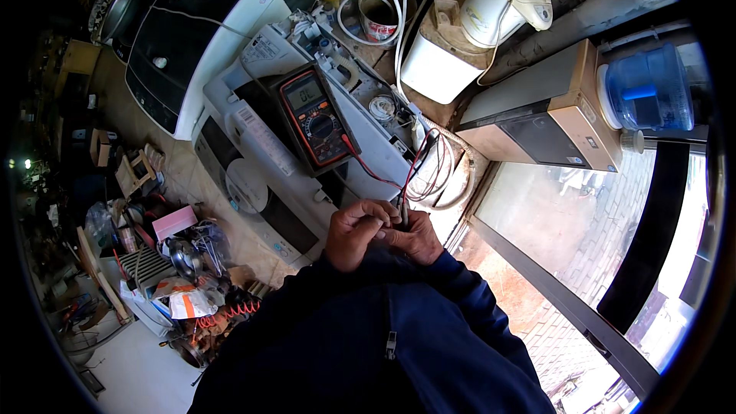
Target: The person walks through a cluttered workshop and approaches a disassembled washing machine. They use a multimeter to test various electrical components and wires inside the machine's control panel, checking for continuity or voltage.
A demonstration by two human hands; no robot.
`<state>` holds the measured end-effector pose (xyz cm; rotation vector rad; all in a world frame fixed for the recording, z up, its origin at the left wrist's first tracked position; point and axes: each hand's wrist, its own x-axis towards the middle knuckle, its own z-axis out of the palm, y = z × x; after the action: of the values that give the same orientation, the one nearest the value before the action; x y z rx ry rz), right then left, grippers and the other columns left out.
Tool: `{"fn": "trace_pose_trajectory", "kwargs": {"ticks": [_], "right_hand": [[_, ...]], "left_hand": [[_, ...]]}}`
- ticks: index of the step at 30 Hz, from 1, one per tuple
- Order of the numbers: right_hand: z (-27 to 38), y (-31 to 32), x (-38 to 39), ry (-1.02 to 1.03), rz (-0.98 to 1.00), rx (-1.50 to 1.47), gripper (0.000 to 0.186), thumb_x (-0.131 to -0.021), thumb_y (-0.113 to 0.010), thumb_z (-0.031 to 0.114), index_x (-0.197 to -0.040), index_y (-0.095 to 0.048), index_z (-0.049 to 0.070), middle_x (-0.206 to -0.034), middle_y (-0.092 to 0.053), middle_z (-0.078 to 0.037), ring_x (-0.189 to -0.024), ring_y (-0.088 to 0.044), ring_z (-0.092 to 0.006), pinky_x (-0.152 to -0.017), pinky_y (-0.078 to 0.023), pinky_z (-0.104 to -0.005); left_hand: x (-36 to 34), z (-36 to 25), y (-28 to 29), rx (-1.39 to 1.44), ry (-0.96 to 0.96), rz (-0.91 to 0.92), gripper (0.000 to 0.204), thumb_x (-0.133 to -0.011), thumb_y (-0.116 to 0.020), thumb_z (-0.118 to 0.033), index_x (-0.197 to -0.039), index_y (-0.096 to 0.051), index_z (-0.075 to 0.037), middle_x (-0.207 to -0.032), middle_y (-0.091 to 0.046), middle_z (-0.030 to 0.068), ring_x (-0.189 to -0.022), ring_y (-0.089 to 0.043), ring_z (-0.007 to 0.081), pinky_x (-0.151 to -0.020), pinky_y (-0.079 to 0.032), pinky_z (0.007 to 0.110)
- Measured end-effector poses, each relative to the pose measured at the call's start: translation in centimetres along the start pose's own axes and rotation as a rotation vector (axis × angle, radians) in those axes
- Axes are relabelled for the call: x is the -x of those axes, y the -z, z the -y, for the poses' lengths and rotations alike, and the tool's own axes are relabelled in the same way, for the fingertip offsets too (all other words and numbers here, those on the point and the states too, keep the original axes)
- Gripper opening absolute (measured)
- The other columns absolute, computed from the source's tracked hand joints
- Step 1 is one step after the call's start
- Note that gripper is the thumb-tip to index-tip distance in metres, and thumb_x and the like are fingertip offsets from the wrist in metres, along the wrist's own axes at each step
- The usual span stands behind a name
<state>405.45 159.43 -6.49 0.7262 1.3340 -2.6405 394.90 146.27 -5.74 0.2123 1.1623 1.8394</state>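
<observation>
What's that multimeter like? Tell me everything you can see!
The multimeter is dark and boxy with an orange edge, probably plastic. Its grey screen shows characters; below are small buttons and a round dial. It lies slanted, face up, on an opened appliance. A red test lead plugs in near its bottom end.

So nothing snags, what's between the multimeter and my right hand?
In the head view, a red test lead curves from the multimeter toward your right hand, across the pale casing.

Left fingers curled, right fingers bent inward, close together
</observation>
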Motion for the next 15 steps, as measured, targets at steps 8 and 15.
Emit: {"fn": "trace_pose_trajectory", "kwargs": {"ticks": [8,15], "right_hand": [[1.4,2.5,-1.4,0.035,-0.029,0.190,0.011,-0.088,-0.072,0.010,-0.093,-0.069,0.001,-0.079,-0.064,0.003,-0.075,-0.054,-0.0021,-0.066,-0.046,-0.0231],[0.7,6.0,-2.9,0.054,-0.229,0.268,0.015,-0.088,-0.074,0.014,-0.088,-0.069,0.000,-0.062,-0.052,0.008,-0.061,-0.042,-0.0013,-0.053,-0.037,-0.0238]], "left_hand": [[-2.1,-2.7,-0.3,-0.490,0.165,0.076,0.015,-0.095,-0.051,0.003,-0.105,-0.062,0.002,-0.107,-0.065,0.0103,-0.099,-0.064,0.0160,-0.088,-0.053,0.030],[-11.2,-7.4,-0.1,-1.411,-0.233,-0.001,0.032,-0.082,-0.065,0.001,-0.114,-0.060,0.001,-0.105,-0.063,0.0182,-0.097,-0.064,0.0308,-0.086,-0.052,0.036]]}}
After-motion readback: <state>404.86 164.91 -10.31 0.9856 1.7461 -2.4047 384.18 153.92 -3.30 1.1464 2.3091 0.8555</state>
